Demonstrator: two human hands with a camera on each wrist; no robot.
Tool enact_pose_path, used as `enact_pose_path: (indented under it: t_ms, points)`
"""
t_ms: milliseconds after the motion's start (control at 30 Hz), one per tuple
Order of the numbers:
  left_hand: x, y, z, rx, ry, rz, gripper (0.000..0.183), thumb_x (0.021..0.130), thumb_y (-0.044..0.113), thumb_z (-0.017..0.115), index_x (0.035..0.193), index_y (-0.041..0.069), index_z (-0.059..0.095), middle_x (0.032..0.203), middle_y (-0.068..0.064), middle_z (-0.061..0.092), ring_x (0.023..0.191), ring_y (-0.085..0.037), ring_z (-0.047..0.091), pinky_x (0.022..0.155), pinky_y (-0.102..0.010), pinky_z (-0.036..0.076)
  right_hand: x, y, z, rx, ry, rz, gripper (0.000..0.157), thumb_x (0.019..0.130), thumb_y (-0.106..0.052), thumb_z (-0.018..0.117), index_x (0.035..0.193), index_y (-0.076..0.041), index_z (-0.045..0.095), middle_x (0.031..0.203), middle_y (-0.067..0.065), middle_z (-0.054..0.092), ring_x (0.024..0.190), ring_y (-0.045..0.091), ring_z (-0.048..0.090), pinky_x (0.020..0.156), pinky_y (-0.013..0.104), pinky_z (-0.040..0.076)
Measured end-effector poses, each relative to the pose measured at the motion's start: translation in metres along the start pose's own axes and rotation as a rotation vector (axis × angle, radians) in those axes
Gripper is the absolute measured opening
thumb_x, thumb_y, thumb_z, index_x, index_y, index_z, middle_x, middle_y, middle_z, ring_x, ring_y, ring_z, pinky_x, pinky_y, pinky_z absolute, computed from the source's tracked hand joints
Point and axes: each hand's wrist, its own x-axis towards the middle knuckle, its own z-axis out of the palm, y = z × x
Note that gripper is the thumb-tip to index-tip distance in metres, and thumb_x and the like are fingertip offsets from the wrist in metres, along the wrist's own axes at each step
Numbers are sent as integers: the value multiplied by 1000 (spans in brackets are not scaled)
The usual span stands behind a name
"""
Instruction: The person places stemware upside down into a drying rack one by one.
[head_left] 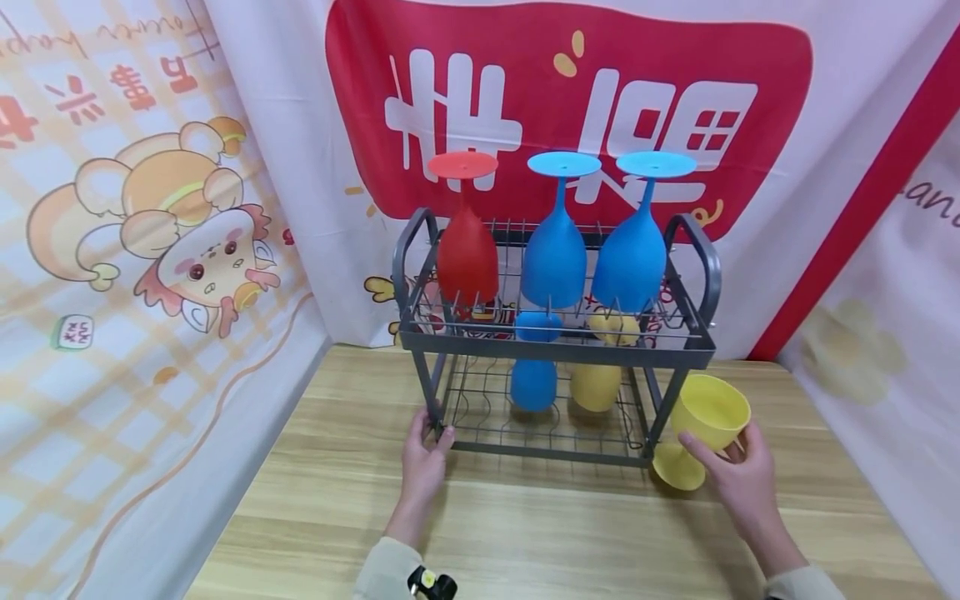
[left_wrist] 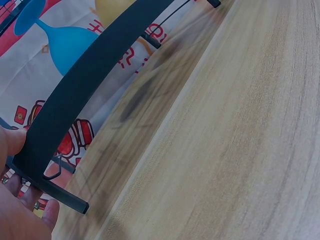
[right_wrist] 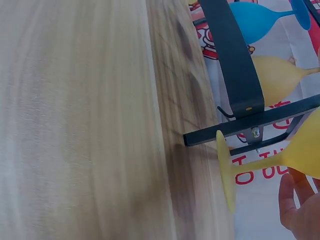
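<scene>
A dark two-tier wire dish rack (head_left: 555, 357) stands on the table. My left hand (head_left: 424, 461) grips its lower front left corner, thumb in front and fingers beneath in the left wrist view. At the rack's right side, my right hand (head_left: 742, 475) holds a yellow goblet (head_left: 711, 410) by the bowl, upright, its foot low beside the rack's front right corner. A red goblet (head_left: 467, 258) and two blue goblets, a middle one (head_left: 553, 260) and a right one (head_left: 630, 260), stand upside down on the top tier. Below are an inverted blue goblet (head_left: 533, 385) and a second yellow goblet (head_left: 596, 387).
The wooden table (head_left: 540, 533) extends in front of the rack and to both sides. A printed white cloth with a red panel (head_left: 570, 108) hangs behind. Patterned cloth (head_left: 150, 375) bounds the left side, and white cloth (head_left: 885, 358) the right.
</scene>
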Motion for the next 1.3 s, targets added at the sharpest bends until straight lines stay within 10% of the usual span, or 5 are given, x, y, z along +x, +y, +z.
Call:
enact_pose_path:
  t_ms: [567, 933, 1167, 1300]
  points:
    - [-1, 0, 1, 5, -6, -8, 56, 101, 11, 67, 155, 17, 50, 162, -10, 50, 155, -36, 41, 124, -61, 38, -34, 5, 7, 9, -14, -50, 72, 85, 6, 83, 147, -14, 51, 125, -13, 64, 106, -7, 68, 84, 9, 55]
    - [-7, 2, -5, 68, 29, 5, 60, 101, 15, 69, 157, 18, 47, 159, -14, 52, 136, -40, 59, 110, -59, 53, -49, 3, 23, -219, -100, -162, 80, 85, -1, 86, 154, -6, 46, 125, -23, 62, 110, -9, 63, 92, 7, 51]
    - [-23, 13, -1, 110, 229, 149, 50, 96, 14, 76, 143, 12, 57, 140, -6, 59, 125, -31, 57, 108, -52, 49, -53, -9, 40, -373, -149, -266, 82, 79, -12, 94, 150, -9, 51, 128, -11, 64, 108, -9, 60, 92, 7, 48]
    - [-32, 24, 3, 90, 200, 256, 42, 95, 10, 77, 134, 10, 62, 130, -7, 65, 115, -29, 61, 98, -41, 53, -52, -12, 52, -411, -180, -350, 85, 76, -15, 97, 149, -11, 53, 133, 3, 65, 106, -5, 60, 90, 10, 51]
